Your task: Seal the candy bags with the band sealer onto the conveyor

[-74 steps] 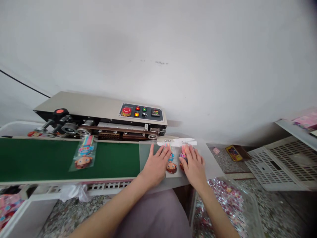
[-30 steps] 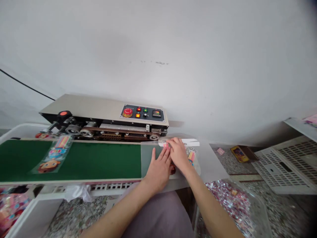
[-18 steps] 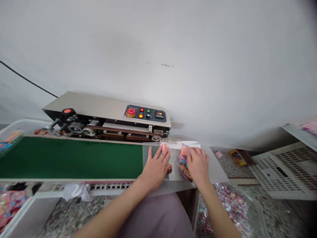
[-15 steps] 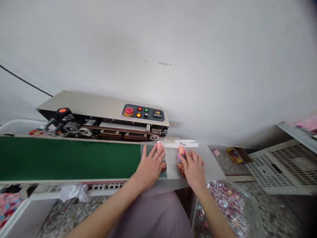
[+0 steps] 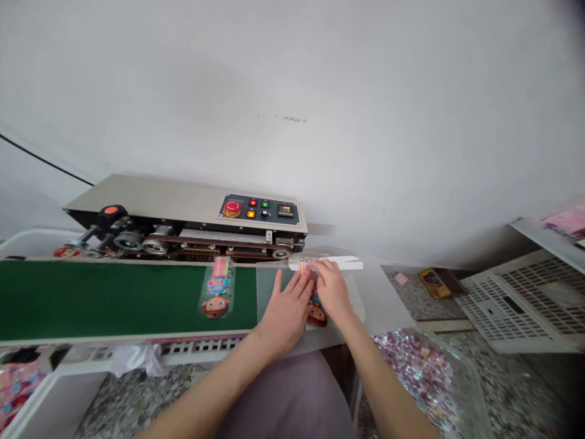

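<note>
My left hand (image 5: 287, 312) lies flat with its fingers out, over the left side of a small clear packet (image 5: 317, 316) with a brown-haired cartoon face. At the packet's right and upper edge, my right hand (image 5: 334, 291) has its fingers bent and closed on it. Both hands partly cover this packet, which rests on a pale sheet (image 5: 388, 305) by the end of the green conveyor belt (image 5: 114, 299). A similar packet (image 5: 217, 291), with pink strips at the top and a cartoon face, lies upright on the belt.
Behind the belt stands a sealing machine (image 5: 183, 204) with rollers and a lit control panel (image 5: 260, 209). A clear bag of shiny packets (image 5: 420, 372) sits low at right. Beyond are a white slotted crate (image 5: 525, 305) and a yellow box (image 5: 433, 283).
One packet has travelled left onto the green belt, out from under my left hand. My right hand has moved left, close beside the left one, along with the second packet.
</note>
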Available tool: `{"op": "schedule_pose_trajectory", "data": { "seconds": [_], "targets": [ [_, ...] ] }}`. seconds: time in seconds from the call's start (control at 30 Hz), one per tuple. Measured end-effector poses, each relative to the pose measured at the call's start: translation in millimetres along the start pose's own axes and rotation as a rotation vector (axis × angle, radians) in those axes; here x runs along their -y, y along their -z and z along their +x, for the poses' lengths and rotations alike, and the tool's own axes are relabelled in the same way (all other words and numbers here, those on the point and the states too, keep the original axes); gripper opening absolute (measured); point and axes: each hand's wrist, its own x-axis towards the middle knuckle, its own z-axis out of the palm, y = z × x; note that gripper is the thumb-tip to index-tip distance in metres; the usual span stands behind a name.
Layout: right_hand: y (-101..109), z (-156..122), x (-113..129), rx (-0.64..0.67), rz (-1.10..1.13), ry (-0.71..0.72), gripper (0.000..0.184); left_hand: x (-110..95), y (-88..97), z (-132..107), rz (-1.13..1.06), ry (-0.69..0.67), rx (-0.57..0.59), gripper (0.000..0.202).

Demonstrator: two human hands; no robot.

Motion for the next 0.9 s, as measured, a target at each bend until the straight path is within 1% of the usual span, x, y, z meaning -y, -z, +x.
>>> {"op": "schedule_pose_trajectory", "data": {
  "seconds": [0.07, 0.13, 0.23, 0.3, 0.4, 0.47, 0.57, 0.63, 0.73, 0.8, 0.9],
  "targets": [
    [-2, 18, 0, 0.047, -0.002, 0.022, 0.046, -4, -10.3, 3, 0.016, -0.019, 0.018, 0.053],
    [-4, 31, -1, 0.069, -0.010, 0.035, 0.041, -3, -16.8, 2, 0.038, -0.026, 0.033, 0.053],
    [0, 36, -4, 0.097, -0.015, 0.057, 0.038, 0, -20.8, -1, 0.065, -0.035, 0.022, 0.054],
    [6, 27, -7, 0.100, -0.027, 0.065, 0.040, 3, -22.5, -4, 0.072, -0.034, 0.000, 0.054],
    [12, -6, -9, 0.005, -0.101, 0.015, 0.042, 6, -25.0, -8, 0.056, -0.015, -0.032, 0.054],
    [11, -32, -8, -0.067, -0.182, -0.042, 0.037, 10, -25.2, -11, 0.044, 0.003, -0.044, 0.053],
    [4, -60, -4, -0.057, -0.279, -0.047, 0.039, 20, -21.9, -17, 0.040, 0.014, -0.047, 0.052],
    [0, -65, -1, -0.048, -0.315, -0.049, 0.039, 27, -17.6, -21, 0.036, 0.018, -0.038, 0.052],
    [-2, -58, 4, -0.071, -0.323, -0.079, 0.041, 37, -8.8, -25, 0.026, 0.044, -0.004, 0.052],
    [-3, -53, 7, -0.056, -0.290, -0.029, 0.045, 38, -2.2, -26, 0.034, 0.081, 0.010, 0.052],
    [-8, -52, 11, -0.005, -0.235, 0.062, 0.046, 32, 5.6, -22, 0.062, 0.124, 0.003, 0.057]
  ]
}}
